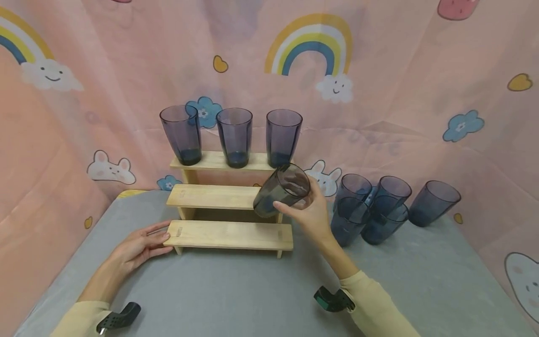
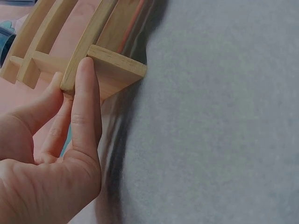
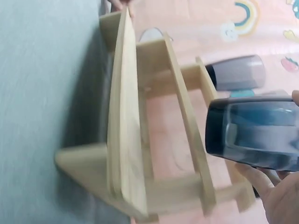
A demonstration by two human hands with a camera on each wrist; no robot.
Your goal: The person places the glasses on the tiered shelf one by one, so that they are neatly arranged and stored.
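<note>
A three-step wooden rack (image 1: 229,234) stands on the grey-covered table, with three tinted drinking glasses upright along its top step, the middle one (image 1: 234,140) among them. My left hand (image 1: 136,248) pinches the left end of the lowest step between thumb and fingers, as the left wrist view shows close up at the board's end (image 2: 77,70). In my right hand (image 1: 309,213) a dark tinted glass (image 1: 273,194) is gripped, tilted with its rim toward the upper right. Its base is over the right part of the middle step (image 1: 210,196), which bears no glass.
Several more tinted glasses (image 1: 433,203) stand grouped on the table (image 1: 261,295) to the right of the rack. A pink patterned cloth (image 1: 391,61) hangs behind the table and along its sides. Dark camera mounts (image 1: 334,299) sit at both wrists.
</note>
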